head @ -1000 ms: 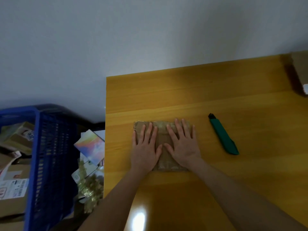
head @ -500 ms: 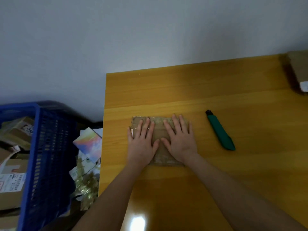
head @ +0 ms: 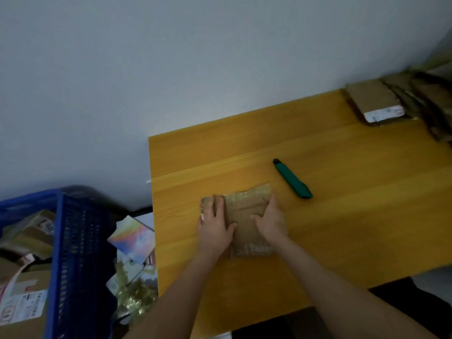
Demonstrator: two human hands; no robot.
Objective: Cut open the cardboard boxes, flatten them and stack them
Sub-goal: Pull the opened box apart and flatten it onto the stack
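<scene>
A flattened brown cardboard box (head: 244, 211) with clear tape lies on the yellow wooden table (head: 342, 216), near its left side. My left hand (head: 215, 223) presses flat on the box's left part, fingers straight and pointing away from me. My right hand (head: 271, 221) holds the box's right edge, thumb on top and fingers curled over the side. A green utility knife (head: 292, 178) lies on the table just right of and beyond the box, apart from both hands.
A pile of flat cardboard (head: 374, 104) sits at the table's far right corner against the wall. Left of the table stands a blue plastic crate (head: 73, 241) holding labelled cardboard boxes (head: 24, 302). Colourful packets (head: 134, 238) lie on the floor between crate and table.
The view has swung right, showing the cardboard pile. My right hand went from lying flat on the box to gripping its right edge. The box has turned slightly.
</scene>
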